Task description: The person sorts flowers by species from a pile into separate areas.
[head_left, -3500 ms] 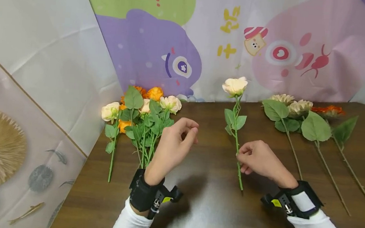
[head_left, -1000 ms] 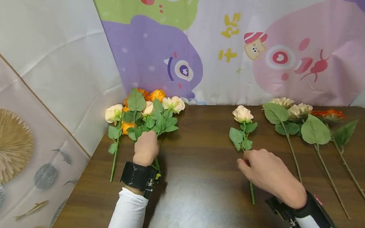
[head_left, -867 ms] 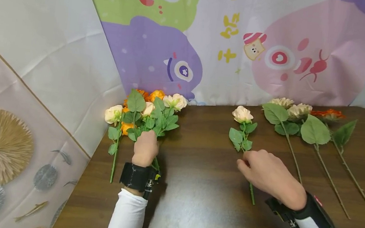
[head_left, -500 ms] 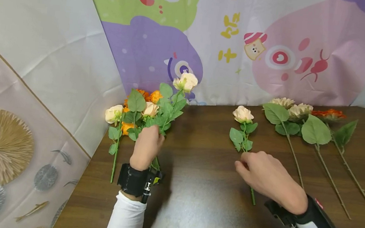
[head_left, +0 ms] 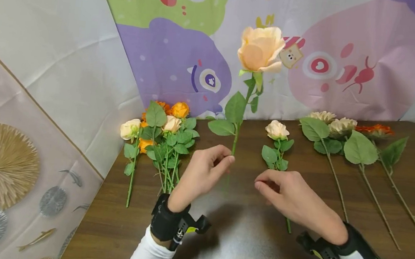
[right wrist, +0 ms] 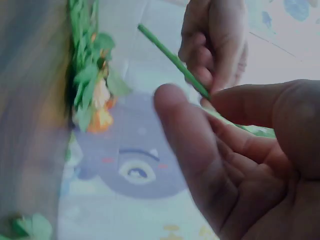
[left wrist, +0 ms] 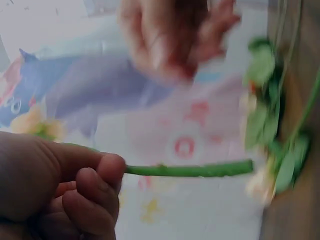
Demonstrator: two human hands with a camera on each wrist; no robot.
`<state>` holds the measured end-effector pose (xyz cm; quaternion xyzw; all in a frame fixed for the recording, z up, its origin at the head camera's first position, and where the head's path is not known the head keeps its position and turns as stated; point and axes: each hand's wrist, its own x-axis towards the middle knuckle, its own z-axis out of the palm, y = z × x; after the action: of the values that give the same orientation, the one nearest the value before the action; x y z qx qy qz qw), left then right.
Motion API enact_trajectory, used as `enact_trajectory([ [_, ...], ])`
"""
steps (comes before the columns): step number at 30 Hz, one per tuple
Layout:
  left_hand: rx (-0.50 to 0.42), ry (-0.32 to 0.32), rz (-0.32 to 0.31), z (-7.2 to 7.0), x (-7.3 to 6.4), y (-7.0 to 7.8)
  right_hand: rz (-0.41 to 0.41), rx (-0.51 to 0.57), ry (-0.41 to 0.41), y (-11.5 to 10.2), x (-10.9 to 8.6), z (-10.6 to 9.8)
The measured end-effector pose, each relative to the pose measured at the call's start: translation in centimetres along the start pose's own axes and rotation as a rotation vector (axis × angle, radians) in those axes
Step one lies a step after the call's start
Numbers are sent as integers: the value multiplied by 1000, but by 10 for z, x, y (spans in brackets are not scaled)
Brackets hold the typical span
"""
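Note:
My left hand (head_left: 205, 169) pinches the green stem of a large peach rose (head_left: 261, 49) between thumb and fingers, holding it upright above the table in the head view. The bare lower stem (left wrist: 200, 169) sticks out past the fingertips in the left wrist view. To its right, my right hand (head_left: 291, 196) hangs with fingers loosely bent and nothing between them; thumb and index finger stand apart in the right wrist view. Beneath and behind the right hand, a smaller cream rose (head_left: 277, 130) lies on the table, its stem partly hidden by the hand.
Left on the wooden table (head_left: 233, 248) lies a bunch of orange and peach roses (head_left: 170, 138), beside a single pale rose (head_left: 130, 129). Cream flowers (head_left: 343, 126) and an orange-red flower (head_left: 375, 130) with long stems lie at the right. A printed cloth (head_left: 191, 61) hangs behind.
My left hand has drawn the rose up out of the left bunch and brought it to the middle. My right hand has let go of the smaller cream rose, now lying on the table.

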<state>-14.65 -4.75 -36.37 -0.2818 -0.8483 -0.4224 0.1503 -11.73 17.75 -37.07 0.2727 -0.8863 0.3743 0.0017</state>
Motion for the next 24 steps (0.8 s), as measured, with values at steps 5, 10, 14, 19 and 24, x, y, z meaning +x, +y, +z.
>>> enact_trajectory([
  [5,-193,-51,-3,15,-3,18,0,125,-17,-2,0,3],
  [10,-299,-68,-20,21,-4,37,27,243,-57,-2,0,8],
  [14,-310,-51,-27,22,-4,48,56,324,-83,-1,1,9],
  [19,-269,-52,-63,35,-3,32,108,354,-81,2,3,11],
  [24,-164,-94,-109,41,-4,16,173,385,-117,14,9,14],
])
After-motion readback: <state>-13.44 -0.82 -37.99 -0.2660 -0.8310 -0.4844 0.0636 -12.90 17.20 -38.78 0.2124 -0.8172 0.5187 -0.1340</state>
